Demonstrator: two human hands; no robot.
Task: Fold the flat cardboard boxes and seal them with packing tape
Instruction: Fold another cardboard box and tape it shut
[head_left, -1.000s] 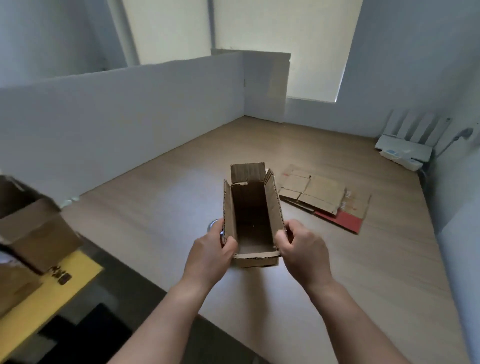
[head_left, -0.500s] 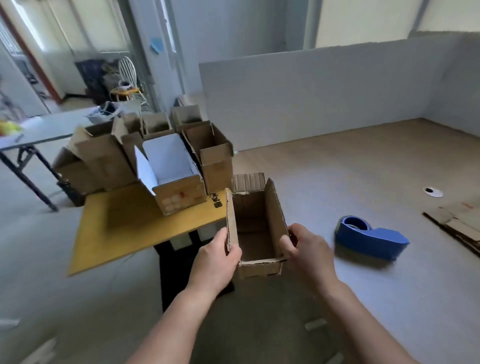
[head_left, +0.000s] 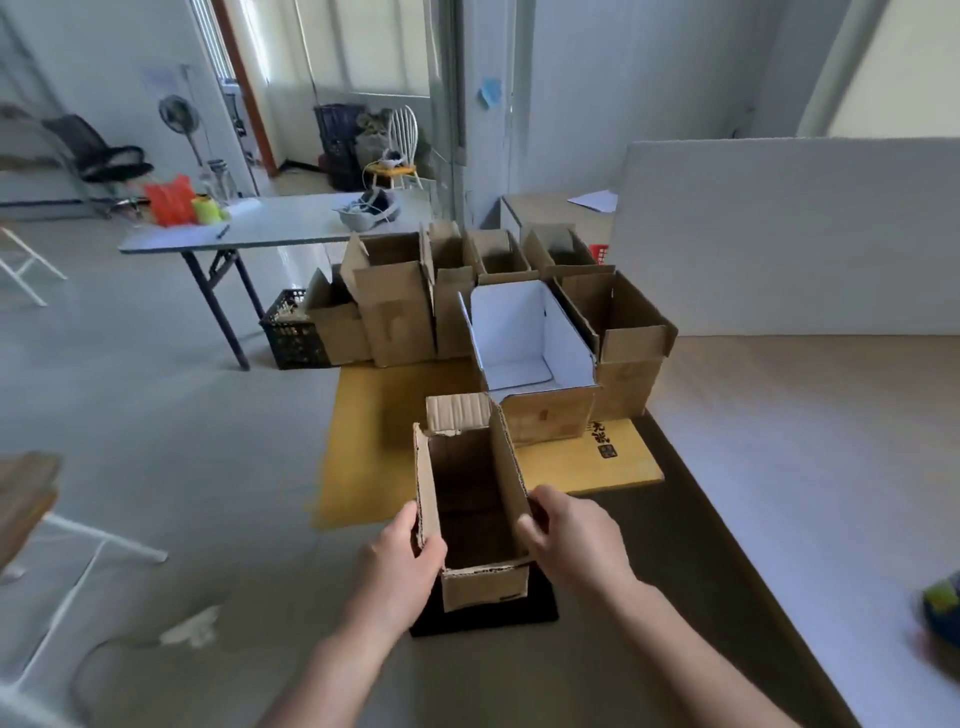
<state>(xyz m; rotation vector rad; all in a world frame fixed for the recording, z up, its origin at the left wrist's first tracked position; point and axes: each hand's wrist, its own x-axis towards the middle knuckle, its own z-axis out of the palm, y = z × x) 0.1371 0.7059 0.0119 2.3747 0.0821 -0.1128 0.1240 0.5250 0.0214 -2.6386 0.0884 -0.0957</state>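
Black printed characters (head_left: 602, 441) on the yellow worktop (head_left: 395, 415) are too small to read. I count seven open boxes (head_left: 389, 306) clustered on and behind it: six brown and one white-lined box (head_left: 524, 338). An eighth, the open-topped cardboard box (head_left: 470, 499), hangs in front of the worktop's near edge. The left hand (head_left: 400, 564) grips its left wall and the right hand (head_left: 576, 540) its right wall.
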